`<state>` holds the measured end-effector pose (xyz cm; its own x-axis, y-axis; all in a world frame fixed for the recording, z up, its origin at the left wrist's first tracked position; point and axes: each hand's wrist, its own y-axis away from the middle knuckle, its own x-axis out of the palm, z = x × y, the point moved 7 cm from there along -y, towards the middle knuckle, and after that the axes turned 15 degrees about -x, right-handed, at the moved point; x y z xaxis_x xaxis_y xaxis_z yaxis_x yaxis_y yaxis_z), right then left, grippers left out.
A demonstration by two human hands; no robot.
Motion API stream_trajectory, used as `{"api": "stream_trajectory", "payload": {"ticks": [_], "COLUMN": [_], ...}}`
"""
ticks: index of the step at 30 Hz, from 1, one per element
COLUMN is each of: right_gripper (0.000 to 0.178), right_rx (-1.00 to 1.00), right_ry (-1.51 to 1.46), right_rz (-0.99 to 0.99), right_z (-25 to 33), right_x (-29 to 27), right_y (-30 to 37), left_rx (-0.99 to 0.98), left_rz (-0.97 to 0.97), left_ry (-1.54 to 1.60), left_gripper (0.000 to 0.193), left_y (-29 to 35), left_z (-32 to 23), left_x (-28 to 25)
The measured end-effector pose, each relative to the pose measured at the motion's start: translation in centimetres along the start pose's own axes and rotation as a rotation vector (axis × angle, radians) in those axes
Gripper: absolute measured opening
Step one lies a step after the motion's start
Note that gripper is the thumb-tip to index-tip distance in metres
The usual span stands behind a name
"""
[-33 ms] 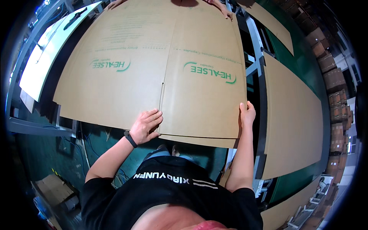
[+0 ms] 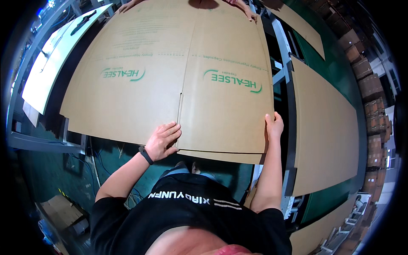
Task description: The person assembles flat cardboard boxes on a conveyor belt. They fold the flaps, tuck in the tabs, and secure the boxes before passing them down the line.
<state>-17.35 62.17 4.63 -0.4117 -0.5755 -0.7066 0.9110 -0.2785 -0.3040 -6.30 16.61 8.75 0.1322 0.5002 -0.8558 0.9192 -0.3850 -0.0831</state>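
Handling a flat cardboard sheet (image 2: 170, 72) lying over the counter's near edge: left hand (image 2: 162, 141) open, palm pressing beside the slot; right hand (image 2: 274, 126) gripping its right edge; best kept level, both hands moving together.

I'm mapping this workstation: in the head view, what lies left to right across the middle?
White panel → large flat cardboard sheet with left hand and right hand on its near edge → second cardboard sheet → stacked boxes.
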Motion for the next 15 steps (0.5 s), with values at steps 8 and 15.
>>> {"api": "stream_trajectory", "payload": {"ticks": [8,15], "right_gripper": [0.052,0.049], "right_rx": [-0.061,-0.056], "right_ry": [0.190,0.225], "right_rz": [-0.024,-0.065], "right_z": [3.4,3.2], "right_x": [-2.0,-2.0], "right_y": [3.5,3.4], "left_rx": [0.063,0.088], "left_rz": [0.034,0.026], "left_ry": [-0.061,-0.086], "left_gripper": [0.059,0.059], "left_y": [1.7,1.7], "left_z": [0.6,0.0], "left_x": [-0.1,-0.7]}}
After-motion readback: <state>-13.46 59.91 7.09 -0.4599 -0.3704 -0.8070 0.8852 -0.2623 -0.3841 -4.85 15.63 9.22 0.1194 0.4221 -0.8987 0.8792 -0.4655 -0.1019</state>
